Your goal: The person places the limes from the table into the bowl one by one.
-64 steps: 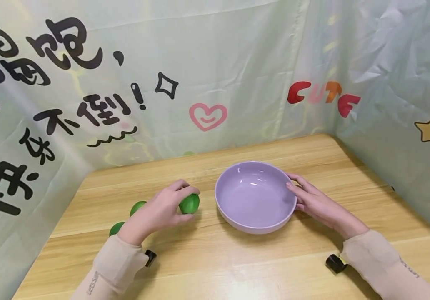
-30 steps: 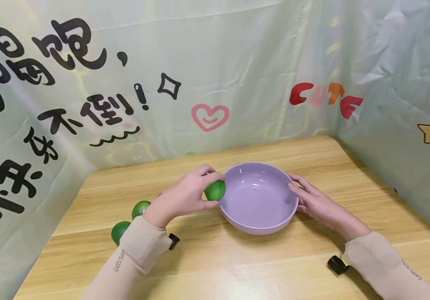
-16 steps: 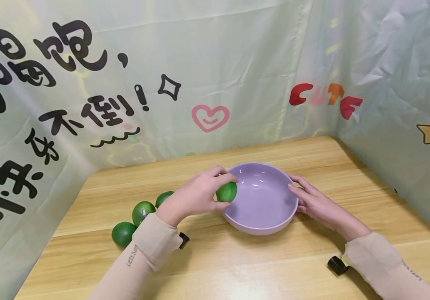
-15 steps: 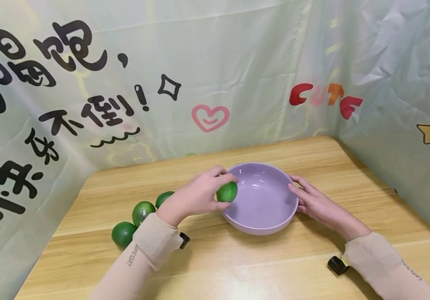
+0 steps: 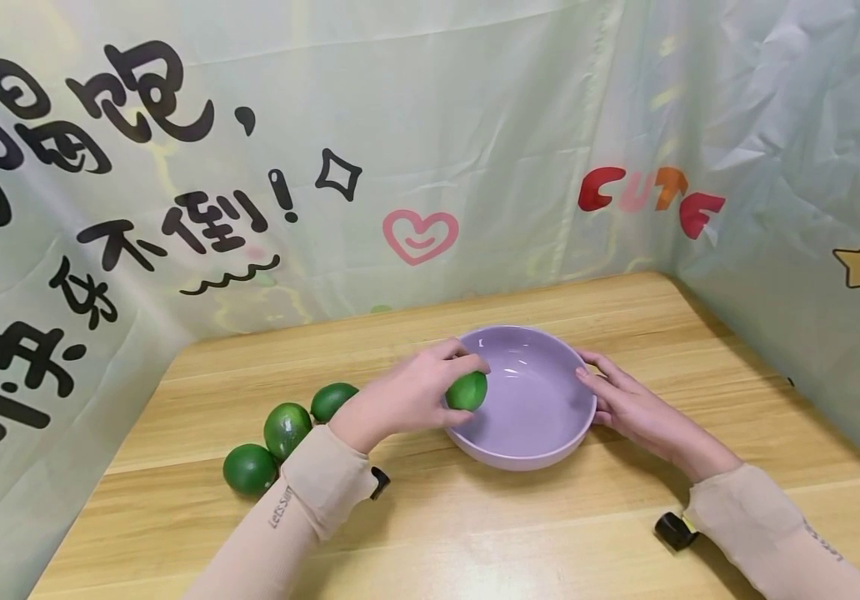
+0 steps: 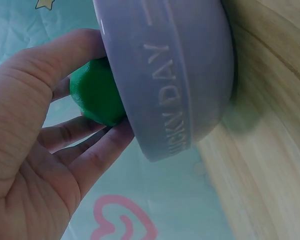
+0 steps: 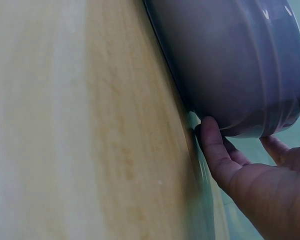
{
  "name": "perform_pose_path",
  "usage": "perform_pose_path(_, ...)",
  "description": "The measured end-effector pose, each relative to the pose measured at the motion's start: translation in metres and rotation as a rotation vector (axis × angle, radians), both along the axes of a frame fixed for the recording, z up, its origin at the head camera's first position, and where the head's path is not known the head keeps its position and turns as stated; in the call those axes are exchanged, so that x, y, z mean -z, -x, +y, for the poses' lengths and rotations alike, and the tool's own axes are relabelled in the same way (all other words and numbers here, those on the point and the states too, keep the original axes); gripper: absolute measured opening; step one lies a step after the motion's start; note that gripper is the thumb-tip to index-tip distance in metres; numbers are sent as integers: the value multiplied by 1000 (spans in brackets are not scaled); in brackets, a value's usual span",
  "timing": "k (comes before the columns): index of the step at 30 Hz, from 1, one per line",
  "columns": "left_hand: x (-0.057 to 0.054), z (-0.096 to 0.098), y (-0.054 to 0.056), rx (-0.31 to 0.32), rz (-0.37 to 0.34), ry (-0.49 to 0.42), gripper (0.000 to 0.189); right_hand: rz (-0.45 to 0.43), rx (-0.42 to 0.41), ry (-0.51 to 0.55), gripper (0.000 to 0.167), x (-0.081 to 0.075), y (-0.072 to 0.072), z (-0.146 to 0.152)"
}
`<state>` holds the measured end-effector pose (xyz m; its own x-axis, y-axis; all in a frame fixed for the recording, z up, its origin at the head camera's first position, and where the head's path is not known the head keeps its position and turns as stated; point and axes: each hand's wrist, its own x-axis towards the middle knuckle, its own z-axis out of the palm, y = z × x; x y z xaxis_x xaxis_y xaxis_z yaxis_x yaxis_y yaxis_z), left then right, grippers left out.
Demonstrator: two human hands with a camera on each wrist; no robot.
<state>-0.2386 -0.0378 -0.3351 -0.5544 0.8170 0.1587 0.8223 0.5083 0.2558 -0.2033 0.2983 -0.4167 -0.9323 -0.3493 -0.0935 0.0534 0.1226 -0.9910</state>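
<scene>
A purple bowl stands on the wooden table, its inside facing up and bare. Over its left rim my left hand grips a green lime between thumb and fingers. In the left wrist view the bowl's outer wall carries raised lettering, and its rim covers part of the lime. My right hand holds the bowl's right side, thumb at the rim and fingers against the outside. From the right wrist, fingertips show at the bowl's lower wall.
Left of the bowl, three more limes lie in a slanting row: a near lime, a middle lime and a far lime. The left forearm passes close beside them. A printed curtain hangs behind the wooden table.
My left hand has carried the lime rightward from the table to over the bowl's left rim. The three other limes have come into fuller view. The right hand stays on the bowl.
</scene>
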Motion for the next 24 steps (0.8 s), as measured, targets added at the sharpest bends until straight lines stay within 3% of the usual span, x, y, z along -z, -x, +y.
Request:
perform_pose_path(13, 8, 9, -1, 29, 16, 27, 49, -3, 5, -6, 66, 0, 0, 0)
perform_pose_path(24, 11, 19, -1, 0, -28, 107, 53, -2, 6, -6, 66, 0, -1, 0)
